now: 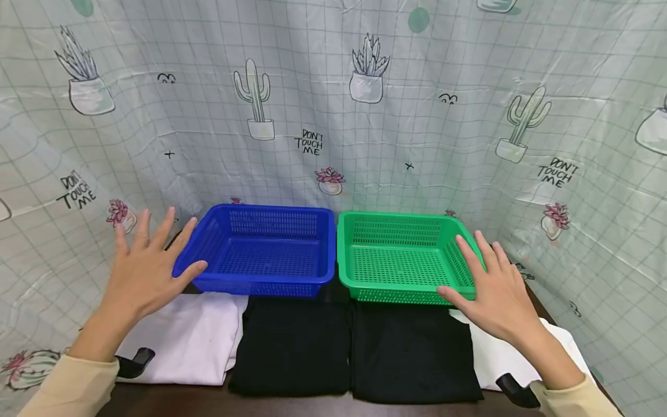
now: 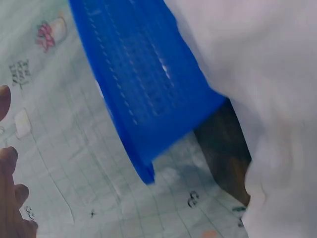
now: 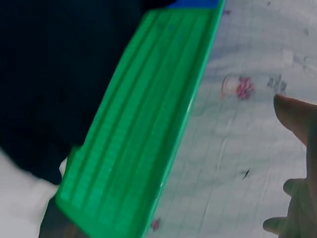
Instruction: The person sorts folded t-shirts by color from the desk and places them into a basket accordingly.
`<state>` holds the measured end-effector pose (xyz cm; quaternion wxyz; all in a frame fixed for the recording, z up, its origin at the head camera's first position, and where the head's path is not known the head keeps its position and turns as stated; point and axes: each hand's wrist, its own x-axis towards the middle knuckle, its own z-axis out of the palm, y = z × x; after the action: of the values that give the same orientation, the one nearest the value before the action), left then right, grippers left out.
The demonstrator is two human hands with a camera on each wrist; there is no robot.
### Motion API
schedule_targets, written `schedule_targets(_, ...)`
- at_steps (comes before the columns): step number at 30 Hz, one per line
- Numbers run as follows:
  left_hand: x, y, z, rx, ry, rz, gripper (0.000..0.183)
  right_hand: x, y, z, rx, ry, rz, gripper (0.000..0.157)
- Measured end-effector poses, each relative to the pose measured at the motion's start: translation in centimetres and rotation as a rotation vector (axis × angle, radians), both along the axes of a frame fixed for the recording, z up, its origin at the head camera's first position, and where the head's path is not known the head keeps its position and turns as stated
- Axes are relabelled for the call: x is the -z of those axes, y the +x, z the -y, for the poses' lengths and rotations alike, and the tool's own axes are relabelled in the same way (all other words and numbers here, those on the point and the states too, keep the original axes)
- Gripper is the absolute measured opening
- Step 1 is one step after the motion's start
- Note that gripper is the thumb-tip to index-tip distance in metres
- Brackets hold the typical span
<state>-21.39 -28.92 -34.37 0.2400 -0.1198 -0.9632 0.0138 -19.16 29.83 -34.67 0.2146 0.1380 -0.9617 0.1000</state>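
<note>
My left hand (image 1: 148, 275) hovers with spread fingers at the left end of a blue plastic basket (image 1: 260, 288), above a folded white cloth (image 1: 193, 339). On the other side, my right hand (image 1: 497, 289) is spread out too, overlapping the right end of a green plastic basket (image 1: 401, 295) in the head view, over another white cloth (image 1: 490, 359). Neither hand holds anything. Between the white cloths lie two folded black cloths, the left one (image 1: 292, 347) and the right one (image 1: 411, 353), side by side in front of the baskets. Both baskets have nothing in them.
A dark brown table (image 1: 292, 406) shows along the front edge. Behind and at both sides hangs a grid-patterned curtain (image 1: 396, 145) with cactus prints, close to the baskets. A black strap piece (image 1: 136, 363) sticks out by the left wrist, with a similar strap piece (image 1: 516, 391) by the right.
</note>
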Motion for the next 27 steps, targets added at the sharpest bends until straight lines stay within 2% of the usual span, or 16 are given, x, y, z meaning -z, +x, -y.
schedule_targets(8, -0.3, 0.8, -1.6, 0.107, 0.206, 0.084, 0.080, -0.5, 0.6, 3.2, -0.121, -0.285, 0.165, 0.084)
schedule_targets(11, -0.2, 1.3, -2.0, 0.154, 0.347, 0.134, 0.074, -0.2, 0.6, 4.3, -0.179, -0.369, 0.214, 0.080)
schedule_targets(14, 0.2, 1.8, -2.3, 0.227, 0.506, 0.194, 0.063, 0.4, 0.7, 5.4, -0.237, -0.465, 0.300, 0.074)
schedule_targets(18, 0.5, 2.4, -2.5, 0.298, 0.644, 0.302, 0.050, 1.2, 1.1, 6.9, -0.276, -0.605, 0.460, 0.068)
schedule_targets(22, 1.1, 2.9, -2.7, 0.347, 0.717, 0.407, 0.044, 1.8, 1.6, 8.4, -0.283, -0.726, 0.639, 0.065)
schedule_targets(25, 2.1, 3.2, -3.0, 0.370, 0.806, 0.525, 0.041, 2.3, 1.9, 9.6, -0.312, -0.835, 0.782, 0.062)
schedule_targets(27, 2.8, 3.3, -3.3, 0.382, 0.898, 0.637, 0.040, 2.7, 1.9, 10.4, -0.344, -0.914, 0.869, 0.062)
